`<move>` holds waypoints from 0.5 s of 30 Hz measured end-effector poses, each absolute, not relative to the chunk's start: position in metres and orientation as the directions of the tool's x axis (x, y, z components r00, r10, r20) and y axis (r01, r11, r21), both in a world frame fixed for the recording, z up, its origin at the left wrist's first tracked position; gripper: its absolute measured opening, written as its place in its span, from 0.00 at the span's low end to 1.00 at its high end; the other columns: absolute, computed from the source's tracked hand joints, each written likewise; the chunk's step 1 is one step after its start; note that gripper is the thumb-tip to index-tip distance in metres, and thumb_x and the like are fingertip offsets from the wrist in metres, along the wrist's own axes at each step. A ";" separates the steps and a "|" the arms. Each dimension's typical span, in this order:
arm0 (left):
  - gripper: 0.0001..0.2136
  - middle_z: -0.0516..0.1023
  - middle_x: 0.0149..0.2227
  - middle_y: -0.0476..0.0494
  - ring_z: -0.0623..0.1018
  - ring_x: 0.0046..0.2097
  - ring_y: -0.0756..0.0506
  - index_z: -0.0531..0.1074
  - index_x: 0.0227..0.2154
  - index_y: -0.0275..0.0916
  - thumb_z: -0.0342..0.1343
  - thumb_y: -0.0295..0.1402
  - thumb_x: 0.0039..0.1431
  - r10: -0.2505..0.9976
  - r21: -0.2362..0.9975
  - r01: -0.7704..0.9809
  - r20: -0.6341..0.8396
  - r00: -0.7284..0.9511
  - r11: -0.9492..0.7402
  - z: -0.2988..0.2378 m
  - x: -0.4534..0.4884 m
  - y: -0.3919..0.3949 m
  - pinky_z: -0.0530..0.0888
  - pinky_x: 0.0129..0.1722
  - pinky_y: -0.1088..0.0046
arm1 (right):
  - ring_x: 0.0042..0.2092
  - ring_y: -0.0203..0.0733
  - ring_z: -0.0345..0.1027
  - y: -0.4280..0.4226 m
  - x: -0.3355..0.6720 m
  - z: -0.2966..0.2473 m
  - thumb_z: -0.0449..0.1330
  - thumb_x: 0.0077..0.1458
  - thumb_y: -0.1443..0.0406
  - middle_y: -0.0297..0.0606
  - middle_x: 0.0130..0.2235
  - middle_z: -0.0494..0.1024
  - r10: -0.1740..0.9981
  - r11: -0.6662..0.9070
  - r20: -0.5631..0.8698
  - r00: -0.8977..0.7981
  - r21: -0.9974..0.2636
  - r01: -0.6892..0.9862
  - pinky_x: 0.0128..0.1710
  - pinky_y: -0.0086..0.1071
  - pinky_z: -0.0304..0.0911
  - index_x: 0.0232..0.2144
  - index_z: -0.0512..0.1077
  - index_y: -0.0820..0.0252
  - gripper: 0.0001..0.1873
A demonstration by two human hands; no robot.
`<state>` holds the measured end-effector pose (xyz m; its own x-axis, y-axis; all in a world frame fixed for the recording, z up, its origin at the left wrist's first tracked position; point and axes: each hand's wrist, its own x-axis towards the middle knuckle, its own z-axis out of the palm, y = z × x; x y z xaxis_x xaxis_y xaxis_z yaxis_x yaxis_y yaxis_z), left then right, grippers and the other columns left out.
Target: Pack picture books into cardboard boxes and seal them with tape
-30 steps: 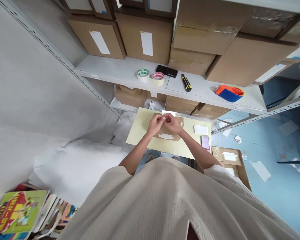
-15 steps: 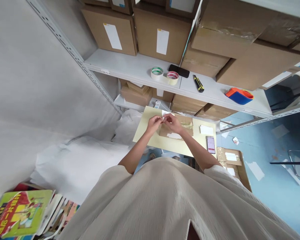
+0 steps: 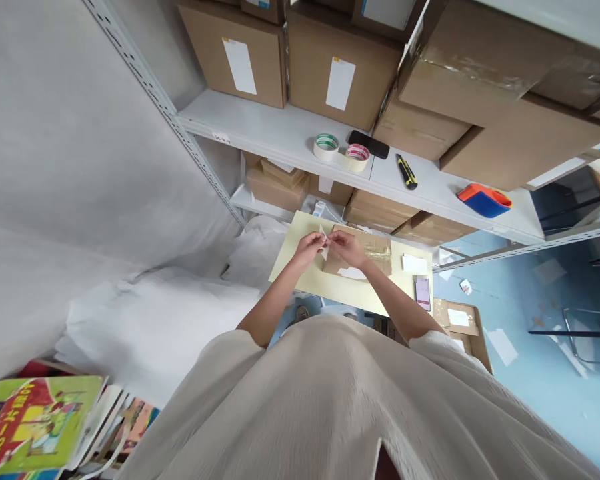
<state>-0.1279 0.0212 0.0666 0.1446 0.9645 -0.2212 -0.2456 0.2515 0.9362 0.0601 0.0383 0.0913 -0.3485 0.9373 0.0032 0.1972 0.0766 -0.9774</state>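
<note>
My left hand (image 3: 310,247) and my right hand (image 3: 347,247) meet above a pale yellow table (image 3: 305,279), fingertips pinched close together. Between them is a small white paper piece (image 3: 323,233), seen nearly edge-on; whether it is a label or plain paper I cannot tell. Beneath my right hand lies a flat cardboard box (image 3: 383,251) with shiny tape across its right part and a white patch (image 3: 351,273) at its near edge. Right of the box are a stack of white slips (image 3: 414,263) and a phone (image 3: 422,292) with a lit screen.
A shelf in front carries two tape rolls (image 3: 326,147), a black phone (image 3: 369,143), a yellow-black box cutter (image 3: 407,171) and an orange-blue tape dispenser (image 3: 485,200). Cardboard boxes (image 3: 343,67) fill the shelving. An open carton (image 3: 473,330) sits at right; books (image 3: 40,423) lie lower left.
The white paper between my fingers has turned from lying broad beyond my hands to a narrow, upright-looking shape. The view has shifted slightly. Both hands stay pinched together.
</note>
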 end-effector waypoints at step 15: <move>0.09 0.76 0.31 0.48 0.80 0.35 0.46 0.70 0.29 0.43 0.65 0.30 0.63 0.866 0.907 0.038 -0.386 -0.317 0.419 0.027 -0.235 0.046 0.72 0.38 0.70 | 0.34 0.46 0.77 0.094 0.082 0.073 0.70 0.55 0.39 0.37 0.31 0.81 0.995 -0.088 -0.072 0.065 -0.955 0.283 0.39 0.42 0.76 0.33 0.74 0.53 0.26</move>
